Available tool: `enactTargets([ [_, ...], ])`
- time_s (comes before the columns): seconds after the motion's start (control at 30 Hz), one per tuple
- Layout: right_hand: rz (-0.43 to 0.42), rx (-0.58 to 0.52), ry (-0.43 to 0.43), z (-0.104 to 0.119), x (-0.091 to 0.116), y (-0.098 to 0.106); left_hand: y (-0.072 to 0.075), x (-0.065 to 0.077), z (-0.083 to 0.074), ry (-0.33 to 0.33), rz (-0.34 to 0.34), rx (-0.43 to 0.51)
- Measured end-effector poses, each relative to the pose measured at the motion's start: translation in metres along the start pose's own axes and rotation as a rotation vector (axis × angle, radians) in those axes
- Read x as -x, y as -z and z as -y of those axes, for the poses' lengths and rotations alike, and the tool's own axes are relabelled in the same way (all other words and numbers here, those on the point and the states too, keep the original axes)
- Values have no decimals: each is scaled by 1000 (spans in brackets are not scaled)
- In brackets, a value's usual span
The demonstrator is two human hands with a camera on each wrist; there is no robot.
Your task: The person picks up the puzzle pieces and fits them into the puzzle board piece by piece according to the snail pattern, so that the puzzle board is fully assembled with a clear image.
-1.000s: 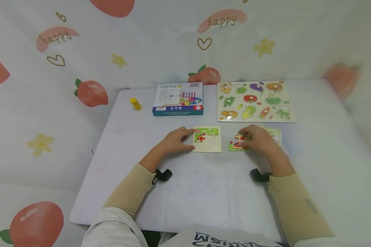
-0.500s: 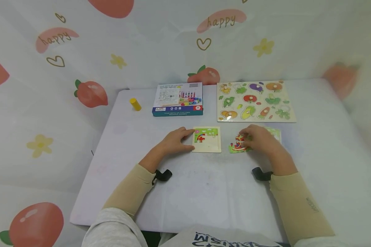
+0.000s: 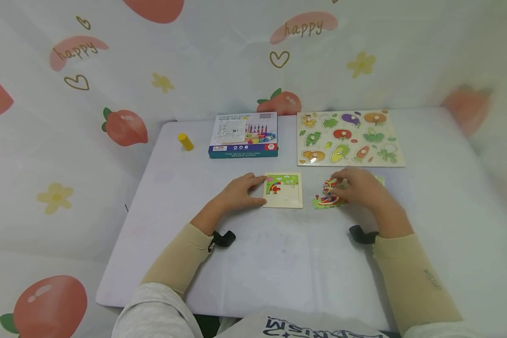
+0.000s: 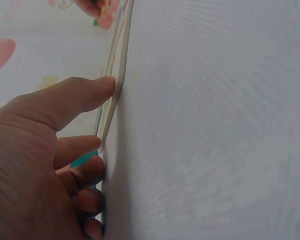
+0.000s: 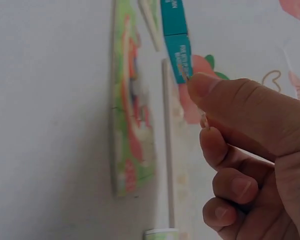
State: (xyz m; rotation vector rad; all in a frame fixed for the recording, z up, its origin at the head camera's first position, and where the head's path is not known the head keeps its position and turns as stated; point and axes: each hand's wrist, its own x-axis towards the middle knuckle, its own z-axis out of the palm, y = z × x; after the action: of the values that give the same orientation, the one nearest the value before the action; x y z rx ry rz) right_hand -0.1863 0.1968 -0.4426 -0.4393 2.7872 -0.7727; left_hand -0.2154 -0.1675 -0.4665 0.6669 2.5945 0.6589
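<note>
A small square jigsaw board lies mid-table, with printed pieces along its top and left and bare wood elsewhere. My left hand touches its left edge, index finger near the upper corner and thumb near the lower; in the left wrist view the thumb rests against the rim. Right of the board, my right hand pinches a red-and-white jigsaw piece between thumb and index finger, raised above other green-and-red pieces. In the right wrist view the held piece shows only as a thin edge.
Behind the jigsaw board lies a boxed bead set. A large vegetable peg puzzle stands at the back right. One yellow cylinder is at the back left. Part of another green-printed piece shows beyond my right hand.
My right hand has shifted slightly right and lifted the red-and-white jigsaw piece away from the lower pieces, which now show more. The left hand and the board have stayed put.
</note>
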Motion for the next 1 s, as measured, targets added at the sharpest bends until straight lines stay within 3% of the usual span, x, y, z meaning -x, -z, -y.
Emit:
enactTargets([
  [0.2, -19, -54, -5, 15, 5, 14, 0, -1, 2, -7, -6, -1],
  [0.53, -37, -52, 76, 42, 4, 25, -1, -3, 5, -10, 4, 5],
  [1.0, -35, -19, 164, 66, -19, 13, 0, -3, 2, 3, 6, 1],
])
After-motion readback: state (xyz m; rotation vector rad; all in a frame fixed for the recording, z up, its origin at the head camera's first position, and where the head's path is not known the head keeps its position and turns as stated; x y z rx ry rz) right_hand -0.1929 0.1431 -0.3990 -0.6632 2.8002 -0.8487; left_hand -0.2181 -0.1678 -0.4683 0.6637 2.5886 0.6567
